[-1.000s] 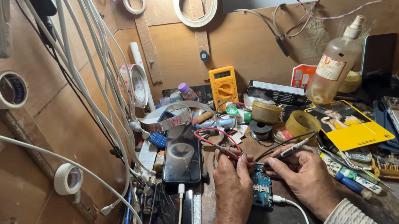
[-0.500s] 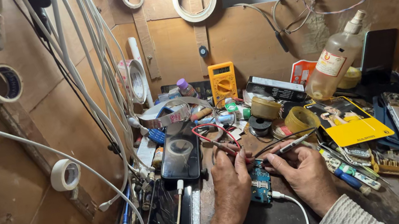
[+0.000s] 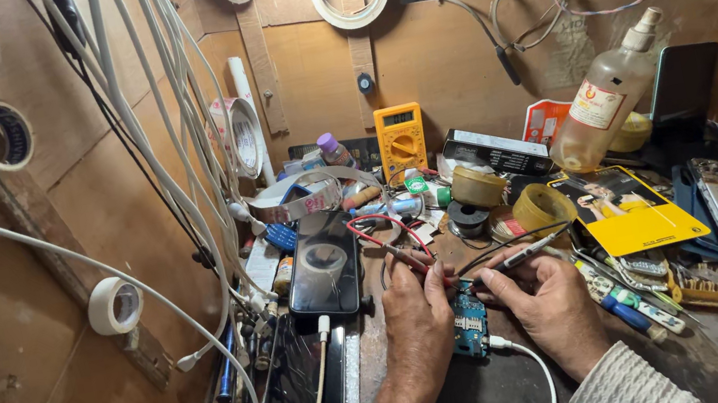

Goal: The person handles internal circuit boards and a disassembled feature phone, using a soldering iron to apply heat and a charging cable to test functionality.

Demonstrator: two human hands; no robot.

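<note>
- Our left hand rests on the bench, fingers closed round a red probe; its tip points down toward the small blue circuit board.
- Our right hand is clamped on a black probe, held like a pen, tip at the board's upper edge.
- The two hands sit close together, the board between them, flat on the workbench just in front of us.
- A white cable is plugged into the board's lower end.
- The yellow multimeter stands upright against the back wall; its display is too small for us to read.
- Progress, as we judge it: both probes are in hand and at the board, so probing looks underway. Whether either tip touches a contact we cannot tell.
- To the left, a dark smartphone lies face up with a cable in its port, untouched.
</note>
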